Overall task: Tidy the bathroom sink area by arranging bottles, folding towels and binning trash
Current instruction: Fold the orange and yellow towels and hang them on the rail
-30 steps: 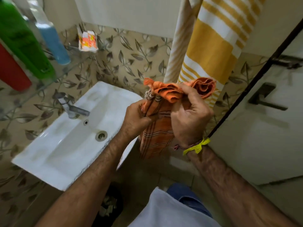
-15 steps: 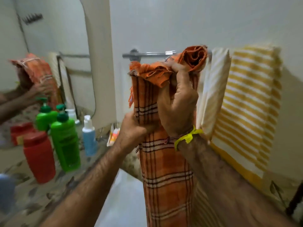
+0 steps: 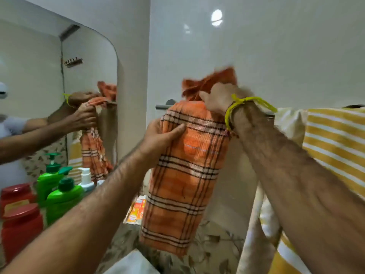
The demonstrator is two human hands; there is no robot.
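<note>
Two hands, left hand [image 3: 162, 135] and right hand [image 3: 219, 99], each gripping one orange checked towel [image 3: 183, 180]; one yellow striped towel [image 3: 333, 147] beside

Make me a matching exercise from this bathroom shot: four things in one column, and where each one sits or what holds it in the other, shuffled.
Things
1. orange plaid cotton towel
2. yellow-and-white striped towel
3. green plastic pump bottle
4. yellow string wristband

Places
A. tied round the right wrist
B. standing at the left by the mirror, next to the red plastic jar
C. draped at the far right
D. gripped by the left hand and the right hand at the metal towel rail

Pairs: 1-D, 2-C, 3-B, 4-A
</note>
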